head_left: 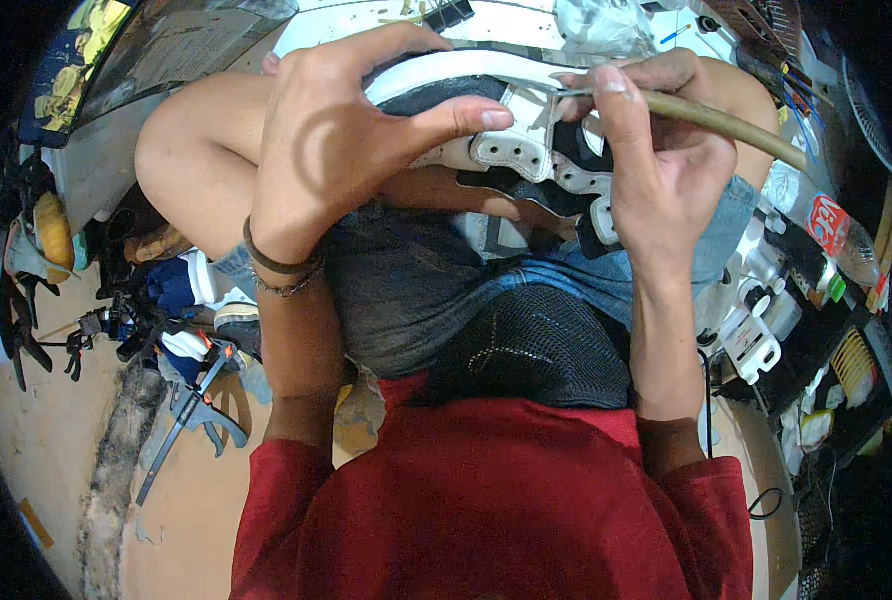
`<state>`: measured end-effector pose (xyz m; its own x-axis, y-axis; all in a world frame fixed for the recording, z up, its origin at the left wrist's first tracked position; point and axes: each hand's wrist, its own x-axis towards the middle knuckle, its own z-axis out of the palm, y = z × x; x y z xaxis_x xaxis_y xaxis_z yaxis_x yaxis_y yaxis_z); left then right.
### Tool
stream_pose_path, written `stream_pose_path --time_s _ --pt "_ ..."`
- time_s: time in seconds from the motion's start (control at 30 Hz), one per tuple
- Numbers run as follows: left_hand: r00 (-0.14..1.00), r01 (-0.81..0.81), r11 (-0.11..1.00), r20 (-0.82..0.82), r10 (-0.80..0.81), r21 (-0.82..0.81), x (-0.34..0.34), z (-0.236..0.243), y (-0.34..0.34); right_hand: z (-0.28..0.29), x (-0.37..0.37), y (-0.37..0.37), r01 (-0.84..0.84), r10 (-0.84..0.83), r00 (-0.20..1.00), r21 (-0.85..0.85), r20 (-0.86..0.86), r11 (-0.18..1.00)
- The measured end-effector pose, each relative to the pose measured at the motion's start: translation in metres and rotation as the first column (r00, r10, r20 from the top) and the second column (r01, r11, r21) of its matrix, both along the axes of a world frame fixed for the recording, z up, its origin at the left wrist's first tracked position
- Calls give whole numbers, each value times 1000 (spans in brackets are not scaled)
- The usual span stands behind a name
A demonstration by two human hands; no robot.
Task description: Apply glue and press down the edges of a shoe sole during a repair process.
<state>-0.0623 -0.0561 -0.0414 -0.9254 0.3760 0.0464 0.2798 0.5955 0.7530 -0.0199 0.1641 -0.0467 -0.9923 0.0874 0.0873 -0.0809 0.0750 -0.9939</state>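
My left hand (326, 140) is wrapped round a black and white shoe (431, 75) held sideways above my lap, thumb lying across its upper near the white eyelet panel (511, 135). In my right hand (656, 160) is a thin tool with a long wooden handle (726, 126); its narrow metal tip meets the edge of the white sole at the shoe's right part. More white eyelet strips and dark material (596, 220) hang below, between my bare legs. My right fingers partly hide that end of the shoe.
Bar clamps (191, 410), dark spring clamps and shoes (181, 285) lie on the floor (76, 460) at left. At right are a plastic bottle (856, 255), white objects (751, 340), cords and a yellow brush-like item (851, 370). Beyond my legs sit a clear bag (601, 25) and a black clip.
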Motion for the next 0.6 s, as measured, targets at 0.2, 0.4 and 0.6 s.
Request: stream_pose_path --time_s 0.2,0.4,0.6 --pt "1000 -6 1000 17 6 -6 0 1 -2 4 0 -7 -20 20 1000 -7 -16 1000" --pt "999 1 1000 33 0 -11 1 2 0 -2 3 -6 0 -5 989 -35 -149 999" --pt "997 -26 999 76 24 25 2 3 1 1 3 -9 -54 54 995 12 -81 998"
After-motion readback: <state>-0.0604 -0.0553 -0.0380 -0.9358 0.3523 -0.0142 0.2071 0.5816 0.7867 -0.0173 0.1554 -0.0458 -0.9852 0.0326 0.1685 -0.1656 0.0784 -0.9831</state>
